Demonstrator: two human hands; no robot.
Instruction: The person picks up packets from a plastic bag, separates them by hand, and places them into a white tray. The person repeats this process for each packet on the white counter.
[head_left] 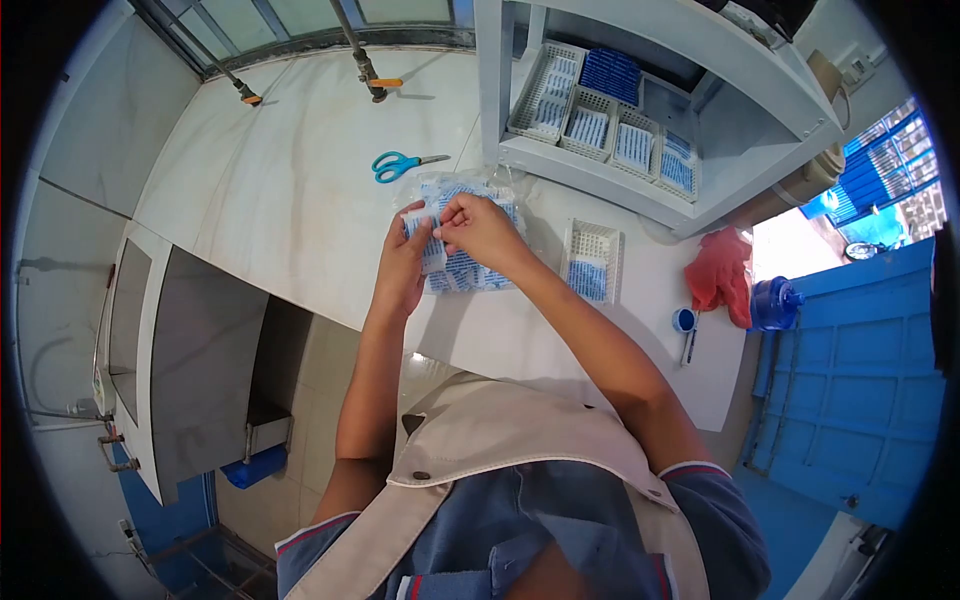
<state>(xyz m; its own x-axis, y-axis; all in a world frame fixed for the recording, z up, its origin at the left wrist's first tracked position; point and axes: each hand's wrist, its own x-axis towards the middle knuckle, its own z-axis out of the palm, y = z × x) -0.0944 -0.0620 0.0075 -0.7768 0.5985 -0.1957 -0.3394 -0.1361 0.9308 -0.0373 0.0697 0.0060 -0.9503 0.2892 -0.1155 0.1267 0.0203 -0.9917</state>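
My left hand (404, 262) is closed on a small white sachet (433, 256) with blue print, thumb on its face. My right hand (484, 234) pinches at the sachet's right edge, its fingertips close to my left thumb. Beneath both hands lies a clear plastic bag (470, 275) full of similar blue-and-white sachets. Just beyond the bag, scissors (395, 167) with turquoise handles rest on the counter, blades pointing right. A white basket (592, 245) stands to the right of my right hand, with blue-printed sachets in its nearer part.
A white shelf unit (640, 205) at the back right holds several baskets of sachets. Two pipes with orange-handled valves (378, 84) rise behind the counter (270, 190). To the right are a red plastic bag (718, 270), a small blue-topped container (684, 320) and a blue water bottle (775, 303).
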